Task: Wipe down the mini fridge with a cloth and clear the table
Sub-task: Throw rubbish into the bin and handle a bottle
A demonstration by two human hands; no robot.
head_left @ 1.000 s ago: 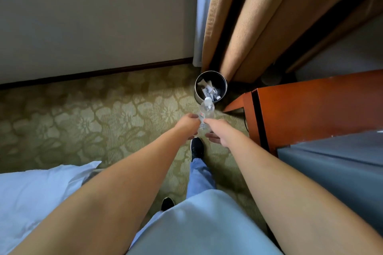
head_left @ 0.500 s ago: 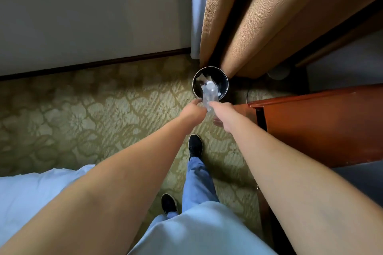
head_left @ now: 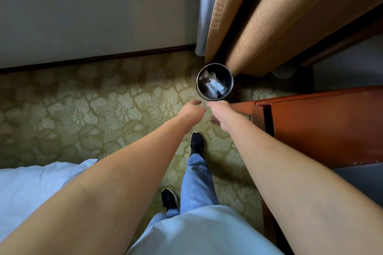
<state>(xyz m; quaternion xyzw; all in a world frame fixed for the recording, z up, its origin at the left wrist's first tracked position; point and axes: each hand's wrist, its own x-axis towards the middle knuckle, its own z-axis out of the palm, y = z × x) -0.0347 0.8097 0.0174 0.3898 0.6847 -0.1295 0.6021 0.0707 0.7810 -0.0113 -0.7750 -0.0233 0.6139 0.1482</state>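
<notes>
This looks like a hotel guest room. Underfoot runs a wall-to-wall carpet (head_left: 87,109) in olive green with a large woven flower pattern, the sort laid in lodging. At twelve o'clock a plain pale wall (head_left: 93,10) meets it along a dark baseboard (head_left: 99,59). At one o'clock heavy tan drapes (head_left: 259,16) hang to the floor over a sheer white curtain (head_left: 204,6). A small round wastebasket (head_left: 214,82) stands at their foot. At three o'clock sits a reddish polished wooden table (head_left: 323,124), and at eight o'clock a corner of white bed linen (head_left: 37,184).
</notes>
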